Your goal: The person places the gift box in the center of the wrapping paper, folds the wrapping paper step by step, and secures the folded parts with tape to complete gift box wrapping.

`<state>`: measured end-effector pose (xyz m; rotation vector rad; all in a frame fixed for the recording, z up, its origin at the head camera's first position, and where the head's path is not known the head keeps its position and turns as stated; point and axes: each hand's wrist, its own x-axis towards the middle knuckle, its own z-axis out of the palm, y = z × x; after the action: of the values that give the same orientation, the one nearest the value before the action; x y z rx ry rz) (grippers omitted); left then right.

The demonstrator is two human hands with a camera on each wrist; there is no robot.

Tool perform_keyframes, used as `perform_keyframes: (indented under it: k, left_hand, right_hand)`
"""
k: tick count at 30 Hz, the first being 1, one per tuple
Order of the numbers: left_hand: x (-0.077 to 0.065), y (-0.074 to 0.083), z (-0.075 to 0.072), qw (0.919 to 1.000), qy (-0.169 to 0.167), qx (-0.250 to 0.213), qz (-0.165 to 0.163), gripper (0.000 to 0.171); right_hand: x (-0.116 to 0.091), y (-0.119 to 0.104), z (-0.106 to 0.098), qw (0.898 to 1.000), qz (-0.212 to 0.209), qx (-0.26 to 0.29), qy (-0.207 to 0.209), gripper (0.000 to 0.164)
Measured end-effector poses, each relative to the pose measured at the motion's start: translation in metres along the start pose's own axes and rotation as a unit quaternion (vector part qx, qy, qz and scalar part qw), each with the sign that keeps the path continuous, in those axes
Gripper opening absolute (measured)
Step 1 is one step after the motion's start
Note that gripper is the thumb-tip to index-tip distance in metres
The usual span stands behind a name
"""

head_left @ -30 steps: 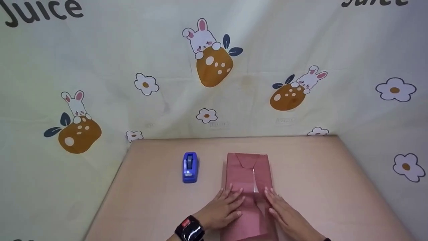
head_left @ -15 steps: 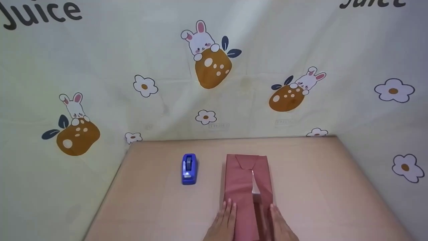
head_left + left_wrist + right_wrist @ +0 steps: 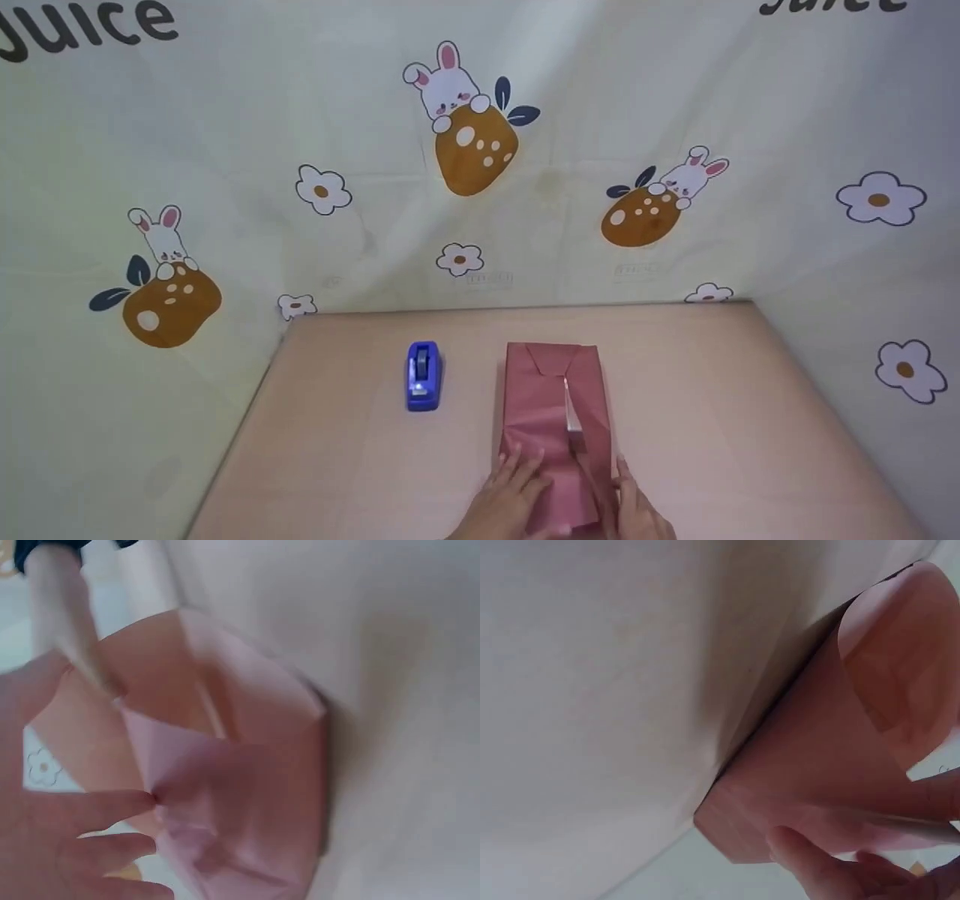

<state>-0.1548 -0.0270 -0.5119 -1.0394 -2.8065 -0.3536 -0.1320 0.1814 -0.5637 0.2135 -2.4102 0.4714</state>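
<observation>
The dark word "Juice" (image 3: 84,24) stands at the upper left of the pale, flower-and-rabbit-printed fabric backdrop (image 3: 360,97); a second dark word (image 3: 832,6), cut by the top edge, apparently repeats it at right. Lower down, faint boxed lettering (image 3: 490,280) is illegible.

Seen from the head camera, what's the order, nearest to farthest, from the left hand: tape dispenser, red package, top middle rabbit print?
1. Red package: partly under the left hand.
2. Tape dispenser: ahead, leftward.
3. Rabbit print: on the backdrop.

Dusky-red paper package (image 3: 541,424), lying on table (image 3: 360,465), near end open, top gaping
</observation>
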Motion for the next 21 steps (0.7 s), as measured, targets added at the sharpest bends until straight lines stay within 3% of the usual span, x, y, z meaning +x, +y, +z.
perform_keyframes:
  k: [1,3,4,6,11,15,21]
  left_hand:
    - [0.009,0.001,-0.008,0.9991,0.001,-0.041,-0.011,0.052]
    - [0.028,0.001,-0.02,0.9943,0.013,-0.104,-0.021,0.035]
    - [0.039,0.0,-0.024,0.9934,0.02,-0.111,-0.018,0.029]
    - [0.06,-0.005,-0.028,0.9933,0.004,-0.115,-0.003,0.03]
    - [0.104,-0.018,-0.021,0.9868,-0.124,-0.104,0.008,0.043]
    - [0.116,-0.023,-0.009,0.9791,-0.184,-0.084,-0.024,0.045]
    - [0.117,-0.027,-0.004,0.9761,-0.195,-0.081,-0.05,0.044]
  right_hand:
    - [0.001,0.003,0.002,1.0,-0.011,-0.005,0.023,0.017]
    - [0.004,0.009,0.004,0.998,-0.035,-0.009,0.044,0.013]
    - [0.005,0.011,0.004,0.998,-0.05,-0.014,0.048,0.014]
    - [0.008,0.014,0.004,0.995,-0.077,-0.033,0.049,0.018]
    - [0.009,0.014,0.001,0.993,-0.11,-0.047,0.016,0.038]
    - [0.009,0.011,0.001,0.989,-0.14,-0.027,0.027,0.039]
    - [0.011,0.006,-0.004,0.977,-0.199,-0.016,0.069,0.031]
